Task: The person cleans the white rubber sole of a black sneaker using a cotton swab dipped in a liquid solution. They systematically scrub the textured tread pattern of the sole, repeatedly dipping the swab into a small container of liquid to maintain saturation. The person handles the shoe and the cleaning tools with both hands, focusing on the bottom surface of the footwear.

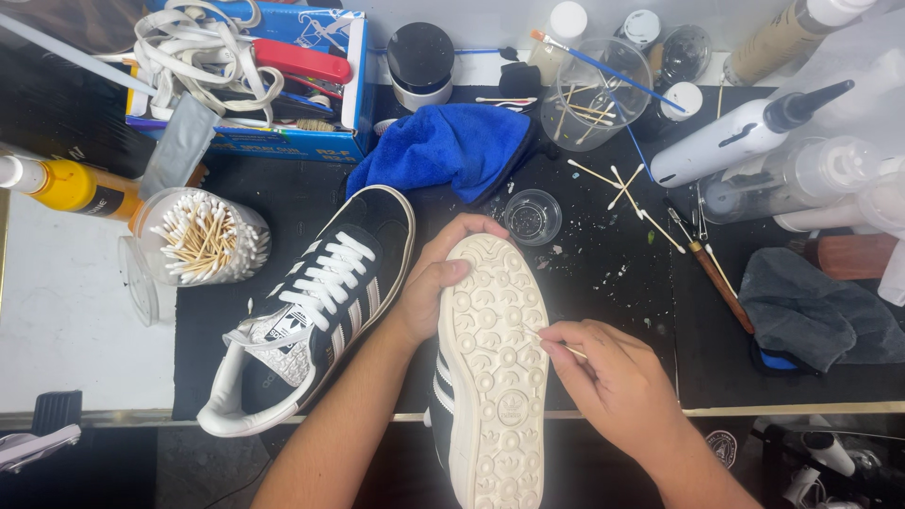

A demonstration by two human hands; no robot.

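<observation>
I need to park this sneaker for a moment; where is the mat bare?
Bare black mat lies between the upturned cream sole and the grey cloth, with only paint flecks. The white surface left of the swab jar is free too. The back edge is crowded with bottles.

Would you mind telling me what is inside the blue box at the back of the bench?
The blue box holds a tangle of white laces and a red-handled tool. A grey cloth hangs over its front. Whatever lies beneath the laces is covered.

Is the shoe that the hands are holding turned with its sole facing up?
Yes, the left hand steadies the shoe with its cream sole upward while the right hand presses a thin stick against it.
</observation>
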